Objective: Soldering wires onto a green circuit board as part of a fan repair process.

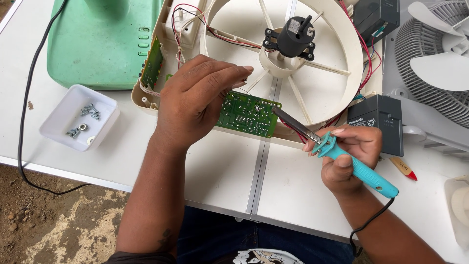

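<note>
1. White table (220, 171), dirt ground beyond its near edge
2. Left hand (195, 102) fingertips pinch green circuit board (249, 115) at its left end, over fan housing (337, 73)
3. Right hand (349, 156) fingers wrapped round teal soldering iron (356, 168); tip points up-left onto board's right edge

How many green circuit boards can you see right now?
2: one flat green circuit board under the left hand, one narrow green board upright at the cream fan housing's left edge. Others may be hidden.

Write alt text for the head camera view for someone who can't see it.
A left hand steadies a green circuit board while the right hand holds a turquoise soldering iron to its edge, over an opened cream fan housing on a white table.
</note>
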